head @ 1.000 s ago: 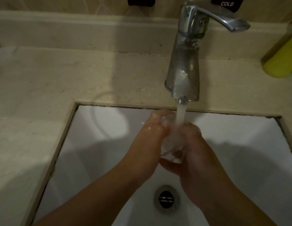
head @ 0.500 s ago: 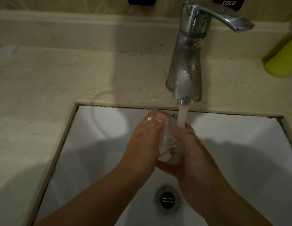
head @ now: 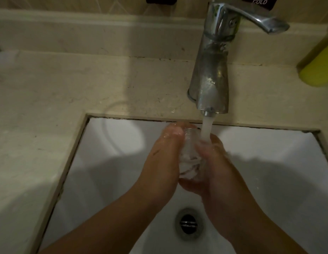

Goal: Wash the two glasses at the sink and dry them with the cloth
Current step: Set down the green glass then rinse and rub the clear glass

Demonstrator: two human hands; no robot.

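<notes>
You are holding one clear drinking glass [head: 189, 158] between both hands, just below the chrome tap [head: 212, 70] and above the white basin [head: 269, 162]. Compared with a second ago, you are keeping the glass in almost the same place under the spout, but the stream [head: 206, 131] is now landing on your right hand [head: 220, 173] at the glass's right edge instead of running straight into it, and your left hand [head: 163, 162] is shifting a little round the wall. That reads as rubbing and turning the glass, so you are still washing the first one; drying is not yet begun.

Your left hand's fingers are curling round the glass's left side, fingertips [head: 175, 130] at its rim. Your right hand is cupping the right side and base, fingers wrapping under it.

The glass is showing bubbling water inside; how full it is, you cannot tell. The basin is taking the runoff toward the drain [head: 188, 223] below the tap, with no pooled water showing. The second glass and the cloth are not in view. A yellow bottle [head: 318, 70] is standing right of the tap.
</notes>
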